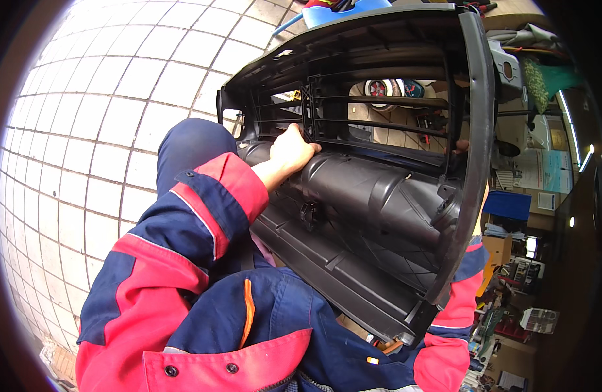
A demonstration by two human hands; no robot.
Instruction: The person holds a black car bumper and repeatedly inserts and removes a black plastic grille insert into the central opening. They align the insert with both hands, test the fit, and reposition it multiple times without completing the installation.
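Observation:
A big black plastic car grille-shutter frame point(379, 189) rests tilted across my lap, with thin horizontal slats and a thick rounded beam. My left hand point(292, 154) is closed on its middle, where the slats meet the beam by a central upright rib. Behind the right side wall, most of my right hand point(460, 146) is hidden; what look like its fingertips show inside that wall, gripping it. A small black clip-like bracket point(309, 215) sits below the beam.
White floor tiles point(98, 124) spread out on the left. Beyond the frame are a blue plastic object point(343, 13) and a small wheel with a red hub point(379, 91), seen through the slats. Cluttered shelves and tools point(510, 294) stand along the right.

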